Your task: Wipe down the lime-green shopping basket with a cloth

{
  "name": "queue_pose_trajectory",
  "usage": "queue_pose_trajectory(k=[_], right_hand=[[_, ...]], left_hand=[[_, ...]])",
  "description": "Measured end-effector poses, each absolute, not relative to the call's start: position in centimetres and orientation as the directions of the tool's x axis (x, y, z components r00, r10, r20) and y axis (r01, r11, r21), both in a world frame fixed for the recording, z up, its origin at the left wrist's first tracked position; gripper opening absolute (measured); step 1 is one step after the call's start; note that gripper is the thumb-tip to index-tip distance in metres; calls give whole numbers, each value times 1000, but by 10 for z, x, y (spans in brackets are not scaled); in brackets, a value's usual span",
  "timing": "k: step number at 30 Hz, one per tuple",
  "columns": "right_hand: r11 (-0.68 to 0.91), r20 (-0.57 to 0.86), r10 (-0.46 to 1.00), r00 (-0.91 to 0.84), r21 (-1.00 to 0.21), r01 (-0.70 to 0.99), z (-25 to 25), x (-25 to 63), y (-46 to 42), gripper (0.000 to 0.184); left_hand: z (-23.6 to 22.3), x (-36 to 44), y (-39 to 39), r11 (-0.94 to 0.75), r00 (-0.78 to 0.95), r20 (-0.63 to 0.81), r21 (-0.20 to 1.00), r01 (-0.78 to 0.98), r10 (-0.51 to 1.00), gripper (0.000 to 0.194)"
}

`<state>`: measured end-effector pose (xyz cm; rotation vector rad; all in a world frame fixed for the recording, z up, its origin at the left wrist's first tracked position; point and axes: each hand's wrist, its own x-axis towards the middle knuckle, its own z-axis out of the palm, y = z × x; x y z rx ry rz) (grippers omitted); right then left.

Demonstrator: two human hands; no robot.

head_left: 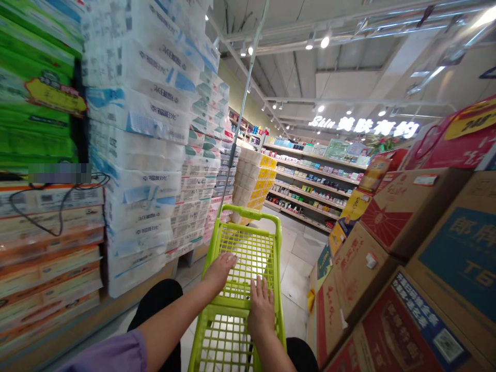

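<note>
A lime-green plastic shopping cart [212, 248] with gridded basket panels stands directly before me, and its grid shows nothing lying on it. My left hand [221, 269] rests at the left part of the grid, fingers stretched forward and to the right, gripping nothing visible. Nearer to me and on the right, my right hand [261, 305] lies flat over the cart with its fingers a little apart. Each hand is palm down, so the palms are hidden. From the cart's far left corner a thin metal pole [245, 93] rises upward.
Tall stacks of wrapped tissue packs [151, 113] line the left side. Cardboard cartons [372, 258] are piled close on the right. A tiled aisle floor [296, 263] runs between them toward shelves [310, 175] of small boxes. A black cable [62, 206] hangs at left.
</note>
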<state>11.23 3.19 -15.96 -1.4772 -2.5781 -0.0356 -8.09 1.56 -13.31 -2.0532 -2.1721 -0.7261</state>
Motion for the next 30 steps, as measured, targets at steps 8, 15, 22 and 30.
queue_pose_trajectory(k=[8, 15, 22, 30], right_hand=[[518, 170, 848, -503, -58, 854, -162, 113, 32, 85], [532, 153, 843, -515, -102, 840, -162, 113, 35, 86], [525, 163, 846, -507, -89, 847, -160, 114, 31, 83], [511, 175, 852, -493, -78, 856, -159, 114, 32, 85]], left_hand=[[-149, -65, 8, -256, 142, 466, 190, 948, 873, 40], [-146, -77, 9, -139, 7, 429, 277, 951, 903, 53], [-134, -72, 3, -237, 180, 429, 83, 968, 885, 30], [-147, -74, 4, -153, 51, 397, 228, 962, 916, 49]])
